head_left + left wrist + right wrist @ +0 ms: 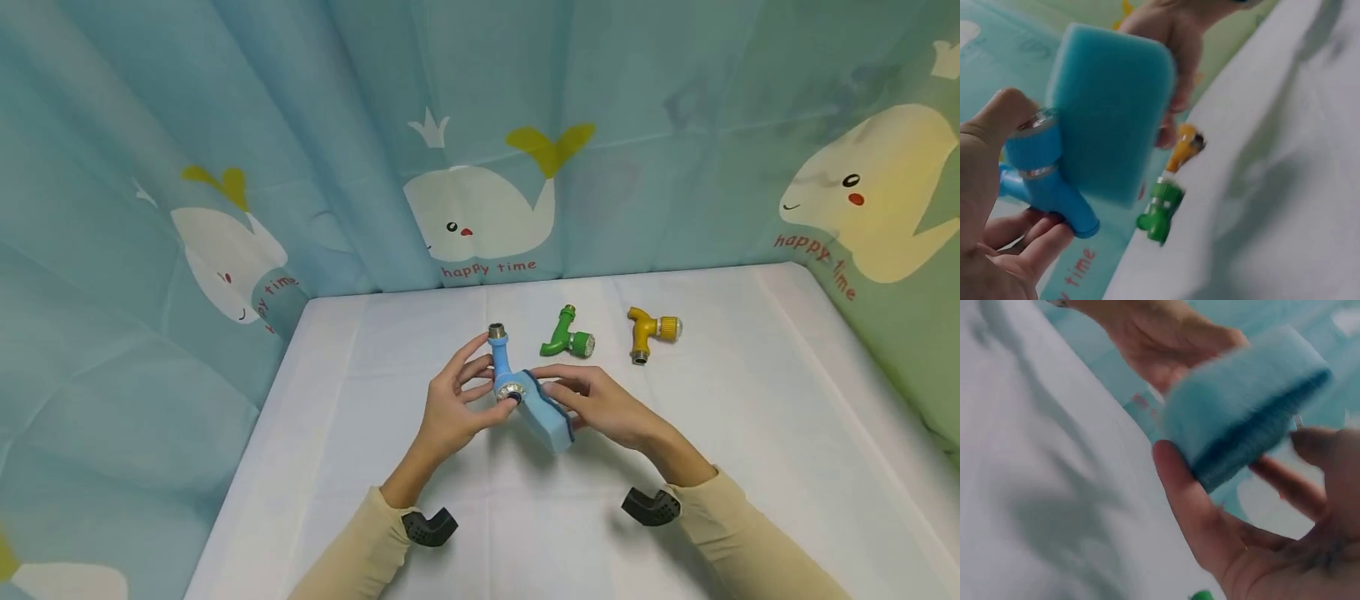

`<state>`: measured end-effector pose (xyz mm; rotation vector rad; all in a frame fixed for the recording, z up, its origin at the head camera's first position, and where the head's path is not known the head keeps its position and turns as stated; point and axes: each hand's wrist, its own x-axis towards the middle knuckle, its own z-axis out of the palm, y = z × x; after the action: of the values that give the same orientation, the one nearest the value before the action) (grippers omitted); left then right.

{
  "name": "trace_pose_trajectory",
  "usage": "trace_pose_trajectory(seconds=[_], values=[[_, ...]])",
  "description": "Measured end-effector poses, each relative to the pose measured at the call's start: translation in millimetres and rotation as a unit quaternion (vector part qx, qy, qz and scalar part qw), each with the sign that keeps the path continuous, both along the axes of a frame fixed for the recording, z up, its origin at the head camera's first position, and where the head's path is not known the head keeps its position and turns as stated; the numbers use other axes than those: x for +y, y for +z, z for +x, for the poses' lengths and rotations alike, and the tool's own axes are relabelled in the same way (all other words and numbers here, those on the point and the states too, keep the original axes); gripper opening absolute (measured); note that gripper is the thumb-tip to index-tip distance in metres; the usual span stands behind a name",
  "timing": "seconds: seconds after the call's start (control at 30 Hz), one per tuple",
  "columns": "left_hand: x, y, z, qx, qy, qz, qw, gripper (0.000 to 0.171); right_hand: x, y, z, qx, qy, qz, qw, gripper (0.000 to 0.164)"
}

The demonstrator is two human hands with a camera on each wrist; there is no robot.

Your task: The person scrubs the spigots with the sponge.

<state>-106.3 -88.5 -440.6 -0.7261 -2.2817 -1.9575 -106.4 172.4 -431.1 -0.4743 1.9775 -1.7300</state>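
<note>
A blue faucet [501,358] with a metal threaded end is pinched in my left hand [459,400], thumb on its knob and fingers under its body. My right hand [603,404] grips a light blue sponge [546,417] with a darker scouring layer, holding it against or right beside the faucet. In the left wrist view the sponge [1113,112] stands next to the knob of the blue faucet [1038,150]. From the right wrist view the sponge [1241,394] hides most of the faucet. Both things are held above the white table.
A green faucet [566,335] and a yellow faucet [649,333] lie on the white table [405,350] beyond the right hand. A blue curtain [300,125] with whale prints hangs behind and to the left; the right side is greenish.
</note>
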Motion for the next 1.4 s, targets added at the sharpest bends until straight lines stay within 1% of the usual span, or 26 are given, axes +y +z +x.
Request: trace_pose_trajectory(seconds=[0.03, 0.07, 0.1, 0.17, 0.2, 0.27, 0.37, 0.43, 0.5, 0.6, 0.67, 0.7, 0.77, 0.83, 0.9, 1.0, 1.1, 1.2, 1.27, 1.33, 1.4], values=[[1, -0.3, -0.1, -0.001, 0.005, 0.003, 1.0, 0.089, 0, -1.6, 0.5, -0.036, -0.008, -0.02, 0.999, 0.047], [1, -0.3, -0.5, 0.0, 0.009, 0.002, 1.0, 0.089, 0, -2.2, 0.9, -0.06, -0.016, -0.036, 0.997, 0.05], [2, 0.1, -0.8, 0.005, 0.01, 0.0, 0.9999, 0.09, 1, -2.2, 0.7, -0.072, -0.022, -0.044, 0.996, 0.053], [2, 0.8, -1.1, 0.014, 0.009, -0.006, 0.9998, 0.092, 3, -0.3, 0.2, -0.069, -0.024, -0.046, 0.996, 0.055], [2, 0.8, -1.0, 0.017, 0.008, -0.011, 0.9998, 0.093, 3, 1.1, -0.1, -0.057, -0.023, -0.039, 0.997, 0.056], [2, 0.8, -0.7, 0.029, 0.004, -0.024, 0.9993, 0.093, 3, 4.8, -0.5, -0.017, -0.024, -0.02, 0.999, 0.055], [0, -0.1, -0.6, 0.045, -0.005, -0.051, 0.9977, 0.091, 2, 11.1, -0.4, 0.07, -0.01, -0.002, 0.998, 0.053], [-2, 0.5, -0.7, 0.061, -0.01, -0.072, 0.9954, 0.089, -1, 15.0, -0.8, 0.129, 0.01, 0.019, 0.991, 0.052], [-4, 1.3, -0.7, 0.071, -0.017, -0.084, 0.9938, 0.088, -3, 17.8, -2.2, 0.176, 0.039, 0.047, 0.982, 0.051], [-6, 1.9, -0.3, 0.071, -0.033, -0.099, 0.992, 0.087, -1, 19.0, -5.3, 0.21, 0.072, 0.098, 0.97, 0.049], [-6, 1.6, 0.0, 0.061, -0.042, -0.108, 0.9914, 0.087, 2, 19.2, -6.8, 0.225, 0.073, 0.123, 0.964, 0.048], [-6, 1.8, 0.2, 0.06, -0.044, -0.112, 0.9909, 0.088, 4, 19.4, -7.2, 0.229, 0.07, 0.131, 0.962, 0.047], [-5, 3.3, 1.1, 0.061, -0.043, -0.118, 0.9901, 0.088, 6, 19.7, -7.8, 0.228, 0.066, 0.131, 0.962, 0.047], [-3, 8.3, 3.0, 0.068, -0.041, -0.117, 0.99, 0.087, 5, 19.9, -8.1, 0.225, 0.073, 0.124, 0.964, 0.048], [-3, 15.9, 5.9, 0.073, -0.04, -0.109, 0.9905, 0.086, 4, 19.2, -8.7, 0.218, 0.089, 0.113, 0.965, 0.049], [-1, 27.8, 10.9, 0.064, -0.047, -0.101, 0.9917, 0.083, 4, 17.3, -9.5, 0.224, 0.104, 0.111, 0.963, 0.051], [-1, 33.6, 13.4, 0.048, -0.051, -0.097, 0.9928, 0.081, 6, 15.5, -9.5, 0.23, 0.105, 0.111, 0.961, 0.053], [-2, 33.8, 12.4, 0.041, -0.048, -0.096, 0.9934, 0.08, 5, 15.0, -8.1, 0.232, 0.101, 0.114, 0.961, 0.054], [-3, 31.9, 10.7, 0.035, -0.045, -0.092, 0.9941, 0.081, 3, 15.7, -7.2, 0.236, 0.09, 0.116, 0.961, 0.054], [-4, 24.5, 6.8, 0.036, -0.04, -0.099, 0.9936, 0.082, 1, 18.2, -6.5, 0.238, 0.074, 0.11, 0.962, 0.054], [-5, 16.3, 3.3, 0.045, -0.041, -0.102, 0.9929, 0.085, 1, 19.8, -7.6, 0.235, 0.074, 0.103, 0.964, 0.054]])
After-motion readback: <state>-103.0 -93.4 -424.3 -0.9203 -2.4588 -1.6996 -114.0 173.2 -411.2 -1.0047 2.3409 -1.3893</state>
